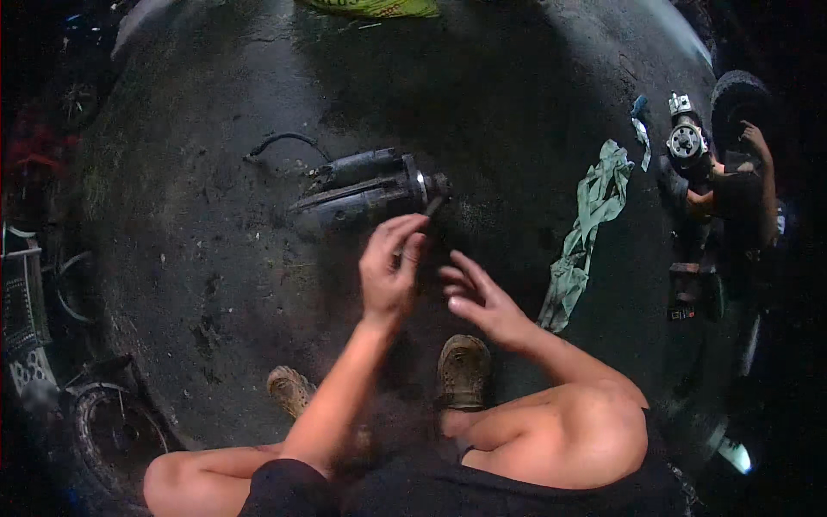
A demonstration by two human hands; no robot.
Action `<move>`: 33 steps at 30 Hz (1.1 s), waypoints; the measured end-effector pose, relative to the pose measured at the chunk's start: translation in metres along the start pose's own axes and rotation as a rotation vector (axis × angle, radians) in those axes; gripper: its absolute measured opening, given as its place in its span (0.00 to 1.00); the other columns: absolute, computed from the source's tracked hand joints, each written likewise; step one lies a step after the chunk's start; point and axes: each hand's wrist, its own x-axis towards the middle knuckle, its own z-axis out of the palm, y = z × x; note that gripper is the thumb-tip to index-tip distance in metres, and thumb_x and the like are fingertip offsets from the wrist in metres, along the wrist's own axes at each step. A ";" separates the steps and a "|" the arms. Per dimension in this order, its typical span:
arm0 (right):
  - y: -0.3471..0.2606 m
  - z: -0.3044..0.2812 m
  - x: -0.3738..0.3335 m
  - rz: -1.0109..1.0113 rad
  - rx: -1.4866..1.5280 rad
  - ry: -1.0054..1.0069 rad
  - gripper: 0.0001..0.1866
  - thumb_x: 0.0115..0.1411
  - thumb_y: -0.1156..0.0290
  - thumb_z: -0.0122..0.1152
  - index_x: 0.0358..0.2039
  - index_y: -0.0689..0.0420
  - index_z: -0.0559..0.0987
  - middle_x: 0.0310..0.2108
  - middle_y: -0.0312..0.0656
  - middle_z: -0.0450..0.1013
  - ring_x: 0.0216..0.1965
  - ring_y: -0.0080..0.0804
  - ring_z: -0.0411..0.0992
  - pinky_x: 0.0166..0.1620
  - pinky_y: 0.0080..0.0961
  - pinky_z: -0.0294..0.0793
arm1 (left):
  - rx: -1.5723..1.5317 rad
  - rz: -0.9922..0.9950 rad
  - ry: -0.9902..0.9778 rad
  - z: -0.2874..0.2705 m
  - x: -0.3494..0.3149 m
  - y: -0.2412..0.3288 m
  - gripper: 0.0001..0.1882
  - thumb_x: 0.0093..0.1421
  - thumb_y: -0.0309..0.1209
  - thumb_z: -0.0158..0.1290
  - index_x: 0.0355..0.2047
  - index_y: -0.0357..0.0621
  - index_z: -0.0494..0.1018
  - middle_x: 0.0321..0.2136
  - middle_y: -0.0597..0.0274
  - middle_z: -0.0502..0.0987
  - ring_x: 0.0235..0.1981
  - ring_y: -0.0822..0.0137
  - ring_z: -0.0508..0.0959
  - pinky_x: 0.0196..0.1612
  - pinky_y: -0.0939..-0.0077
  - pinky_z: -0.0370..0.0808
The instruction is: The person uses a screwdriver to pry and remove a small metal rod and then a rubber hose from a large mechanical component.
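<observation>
A dark, greasy starter motor (366, 185) lies on its side on the floor in front of me, its nose end toward the right. A black cable (291, 136) curves away from its far left. My left hand (392, 263) is closed just on the near side of the motor's nose, thumb and fingers pinched together. A short, narrow metal piece (433, 207) sticks out past its fingertips; its exact kind is too blurred to tell. To the right, my right hand (482, 297) hangs above the floor with its fingers apart and nothing in them.
A crumpled pale green cloth (590, 220) stretches along the floor at right. Beyond it, another person (741, 194) is beside a round metal part (687, 142) and a tyre (743, 95). A yellow-green sack (370, 7) lies at the far edge, a wheel (116, 435) at lower left.
</observation>
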 end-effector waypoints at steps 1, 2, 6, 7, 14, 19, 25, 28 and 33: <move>0.004 -0.003 -0.004 0.032 -0.113 -0.072 0.43 0.67 0.62 0.63 0.75 0.54 0.49 0.67 0.52 0.62 0.61 0.36 0.69 0.62 0.36 0.70 | 0.091 0.018 0.005 -0.016 0.006 -0.003 0.13 0.67 0.31 0.56 0.50 0.41 0.79 0.50 0.51 0.79 0.51 0.57 0.80 0.53 0.67 0.76; 0.004 -0.012 -0.009 0.065 -0.234 -0.134 0.43 0.66 0.63 0.63 0.74 0.54 0.51 0.65 0.52 0.65 0.59 0.36 0.71 0.61 0.36 0.71 | 0.171 0.039 0.009 -0.028 0.011 -0.005 0.13 0.67 0.31 0.56 0.49 0.41 0.79 0.50 0.51 0.79 0.51 0.56 0.80 0.53 0.66 0.77; -0.033 -0.071 -0.009 0.054 -0.620 -0.083 0.36 0.65 0.65 0.62 0.71 0.56 0.59 0.58 0.49 0.74 0.59 0.38 0.73 0.62 0.38 0.72 | 0.303 0.096 -0.054 -0.066 0.013 -0.023 0.10 0.61 0.26 0.61 0.43 0.39 0.80 0.45 0.55 0.80 0.45 0.60 0.82 0.48 0.68 0.79; -0.053 -0.080 0.001 0.095 -0.636 -0.046 0.35 0.66 0.64 0.61 0.70 0.55 0.61 0.58 0.50 0.74 0.59 0.40 0.72 0.62 0.39 0.71 | 0.314 0.090 -0.052 -0.074 0.012 -0.025 0.10 0.61 0.26 0.61 0.43 0.39 0.80 0.45 0.55 0.80 0.45 0.60 0.82 0.48 0.68 0.79; -0.145 -0.239 0.056 0.024 -1.541 0.334 0.29 0.64 0.67 0.59 0.64 0.61 0.68 0.58 0.60 0.72 0.61 0.55 0.70 0.62 0.42 0.70 | 0.035 -0.073 -0.005 -0.053 0.023 -0.033 0.10 0.58 0.26 0.62 0.40 0.39 0.80 0.38 0.57 0.80 0.41 0.63 0.82 0.46 0.72 0.77; -0.192 -0.252 0.098 0.078 -1.641 0.297 0.25 0.65 0.69 0.56 0.61 0.62 0.72 0.57 0.61 0.72 0.59 0.60 0.70 0.60 0.44 0.72 | -0.099 -0.216 0.029 -0.048 0.032 -0.047 0.08 0.62 0.27 0.62 0.41 0.39 0.79 0.37 0.67 0.80 0.40 0.76 0.78 0.44 0.81 0.73; -0.124 -0.213 0.115 0.130 -1.515 0.269 0.24 0.65 0.66 0.56 0.60 0.59 0.74 0.54 0.61 0.74 0.58 0.58 0.72 0.60 0.48 0.71 | 0.239 0.121 -0.071 -0.043 0.043 -0.048 0.12 0.63 0.32 0.60 0.43 0.38 0.78 0.36 0.51 0.82 0.38 0.55 0.83 0.44 0.68 0.76; -0.101 -0.199 0.107 0.214 -1.588 0.161 0.24 0.64 0.64 0.58 0.59 0.59 0.74 0.53 0.60 0.75 0.57 0.57 0.72 0.60 0.48 0.72 | 0.193 0.033 -0.170 -0.043 0.040 -0.049 0.12 0.64 0.33 0.59 0.43 0.37 0.78 0.37 0.50 0.82 0.39 0.56 0.83 0.45 0.69 0.76; -0.050 -0.252 0.122 0.190 -1.556 0.100 0.24 0.62 0.63 0.58 0.58 0.57 0.75 0.50 0.57 0.77 0.54 0.57 0.75 0.58 0.48 0.74 | 0.132 0.047 -0.031 -0.037 0.033 -0.047 0.12 0.64 0.33 0.58 0.42 0.37 0.78 0.35 0.50 0.82 0.37 0.58 0.84 0.43 0.70 0.77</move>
